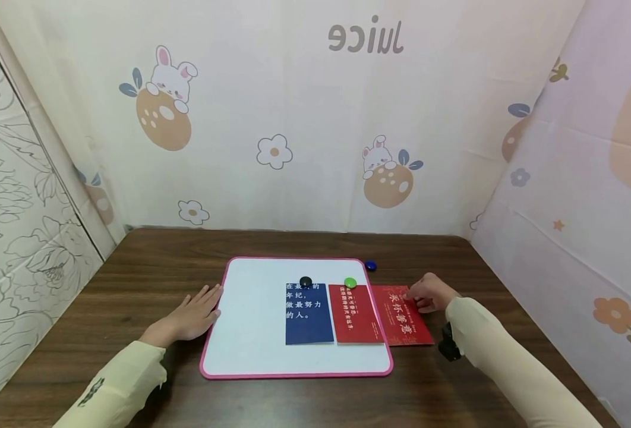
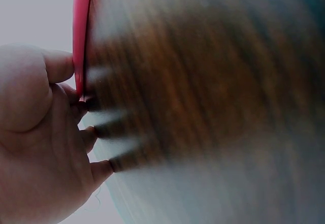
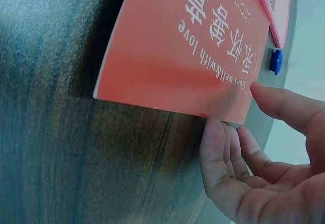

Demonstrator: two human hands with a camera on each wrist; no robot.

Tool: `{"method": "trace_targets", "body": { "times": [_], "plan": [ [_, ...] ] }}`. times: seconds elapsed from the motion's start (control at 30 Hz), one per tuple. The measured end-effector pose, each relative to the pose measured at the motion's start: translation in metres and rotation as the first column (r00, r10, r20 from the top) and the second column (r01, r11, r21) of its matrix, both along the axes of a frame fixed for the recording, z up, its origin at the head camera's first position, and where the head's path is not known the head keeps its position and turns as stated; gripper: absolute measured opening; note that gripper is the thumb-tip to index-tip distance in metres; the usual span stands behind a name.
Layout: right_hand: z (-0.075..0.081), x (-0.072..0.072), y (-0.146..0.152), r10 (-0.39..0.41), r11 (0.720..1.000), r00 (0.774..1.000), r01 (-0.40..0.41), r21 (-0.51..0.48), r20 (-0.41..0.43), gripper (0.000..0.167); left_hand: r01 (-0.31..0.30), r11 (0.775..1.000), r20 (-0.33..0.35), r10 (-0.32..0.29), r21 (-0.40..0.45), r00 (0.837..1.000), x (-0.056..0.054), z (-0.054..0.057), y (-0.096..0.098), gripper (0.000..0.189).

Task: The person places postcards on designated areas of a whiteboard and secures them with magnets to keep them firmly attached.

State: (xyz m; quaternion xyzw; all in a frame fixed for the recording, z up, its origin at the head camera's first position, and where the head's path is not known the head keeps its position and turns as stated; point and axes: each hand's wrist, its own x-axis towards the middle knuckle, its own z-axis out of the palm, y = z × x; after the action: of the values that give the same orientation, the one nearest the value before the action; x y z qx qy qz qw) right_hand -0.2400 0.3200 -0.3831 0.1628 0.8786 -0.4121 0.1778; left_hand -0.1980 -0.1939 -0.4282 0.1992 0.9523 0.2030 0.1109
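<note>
My left hand (image 1: 189,315) lies with its fingers spread at the left edge of a white board (image 1: 251,321) with a pink rim. In the left wrist view, the thumb touches the pink rim (image 2: 81,31). At the board's right side, my right hand (image 1: 430,292) holds a red card (image 1: 396,315) by its upper right corner, thumb and fingers at its edges. The card's left edge meets the board's rim. On the board lie a blue card (image 1: 309,327) with a black round magnet (image 1: 306,282) at its top and another red card (image 1: 355,315) with a green magnet (image 1: 350,283).
A blue round magnet (image 1: 371,266) sits on the brown wooden table (image 1: 176,255), just outside the board's upper right corner. Behind the table hangs a printed curtain (image 1: 315,196), with another sheet (image 1: 561,238) along the right side.
</note>
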Motion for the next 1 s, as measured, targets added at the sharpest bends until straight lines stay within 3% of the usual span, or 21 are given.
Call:
{"method": "trace_targets", "body": {
  "times": [0.53, 1.0],
  "plan": [
    [0.003, 0.0, 0.007, 0.007, 0.999, 1.0, -0.008, -0.035, -0.012, 0.031, -0.003, 1.0, 0.003, 0.003, -0.006, 1.0, 0.001, 0.0, 0.0, 0.058],
    [-0.006, -0.002, 0.02, -0.068, 0.972, 0.997, 0.073, -0.222, 0.029, 0.047, -0.002, 1.0, 0.006, 0.002, -0.004, 1.0, 0.001, 0.002, 0.002, 0.056]
  ]
}}
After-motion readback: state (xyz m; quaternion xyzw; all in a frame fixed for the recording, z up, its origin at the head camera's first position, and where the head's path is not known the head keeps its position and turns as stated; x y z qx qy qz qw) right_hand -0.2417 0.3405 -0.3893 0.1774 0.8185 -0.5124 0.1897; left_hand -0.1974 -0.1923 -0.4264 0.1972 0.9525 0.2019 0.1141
